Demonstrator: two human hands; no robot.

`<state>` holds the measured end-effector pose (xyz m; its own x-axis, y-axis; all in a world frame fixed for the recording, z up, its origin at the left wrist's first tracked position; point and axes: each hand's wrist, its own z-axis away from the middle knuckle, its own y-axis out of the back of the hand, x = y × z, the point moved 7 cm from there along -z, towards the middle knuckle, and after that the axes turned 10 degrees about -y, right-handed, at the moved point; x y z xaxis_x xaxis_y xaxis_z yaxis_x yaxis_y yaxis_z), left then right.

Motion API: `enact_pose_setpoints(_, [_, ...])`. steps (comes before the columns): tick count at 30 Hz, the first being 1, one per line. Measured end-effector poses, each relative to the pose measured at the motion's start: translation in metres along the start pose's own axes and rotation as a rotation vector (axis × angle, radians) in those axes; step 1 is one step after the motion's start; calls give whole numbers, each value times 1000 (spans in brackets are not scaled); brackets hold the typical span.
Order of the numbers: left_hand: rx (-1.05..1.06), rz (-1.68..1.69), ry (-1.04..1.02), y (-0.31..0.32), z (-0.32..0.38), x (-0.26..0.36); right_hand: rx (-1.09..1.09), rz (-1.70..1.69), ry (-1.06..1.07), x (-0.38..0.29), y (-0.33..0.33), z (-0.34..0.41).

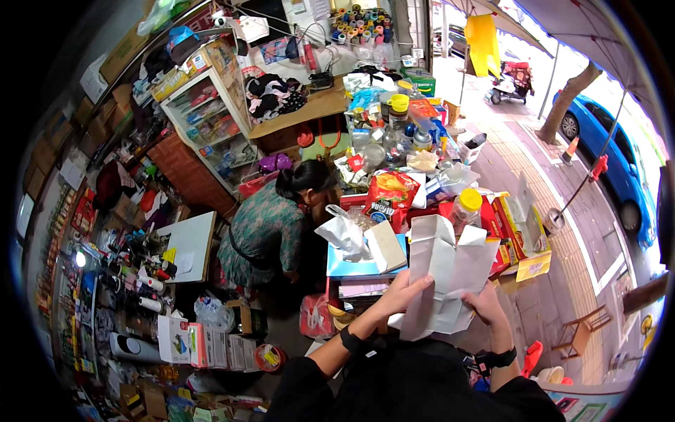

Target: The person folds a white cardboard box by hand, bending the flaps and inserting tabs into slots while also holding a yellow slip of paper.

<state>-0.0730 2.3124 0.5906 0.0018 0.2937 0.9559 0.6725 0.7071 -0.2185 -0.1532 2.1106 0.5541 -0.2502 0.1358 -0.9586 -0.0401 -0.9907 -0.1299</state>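
Observation:
An unfolded carton (443, 279), plain grey-white and creased, is spread out in front of my chest. My left hand (405, 293) grips its left side, thumb lying over the face. On the opposite edge, low down, my right hand (486, 306) pinches it with the thumb in front. The fingers behind the carton are hidden. Just beyond it stand a clear plastic jar with a yellow lid (469, 200) and a red snack bag (391, 192). Left of the carton, a small beige box (386, 246) and a crumpled white bag (345, 235) rest on a blue box (340, 264).
Another person (263, 227) bends down at the left of the cluttered table. Jars and packets crowd its far end, near a yellow cup (399, 102). An opened yellow-red carton (524, 237) sits at the right. A wooden chair (580, 332) stands on the pavement.

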Motion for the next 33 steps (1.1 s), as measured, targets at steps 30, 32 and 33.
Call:
enact_pose_setpoints(30, [98,-572,-114,16,-71,23,-25,140,99,-57,11,-41])
enact_pose_setpoints(32, [-88,-657,-31,2,-73,32,121,171,88,-58,29,-40])
enact_pose_setpoints(33, [-265,-738,52,-7,-72,27,72,102,68,-66,30,-37])
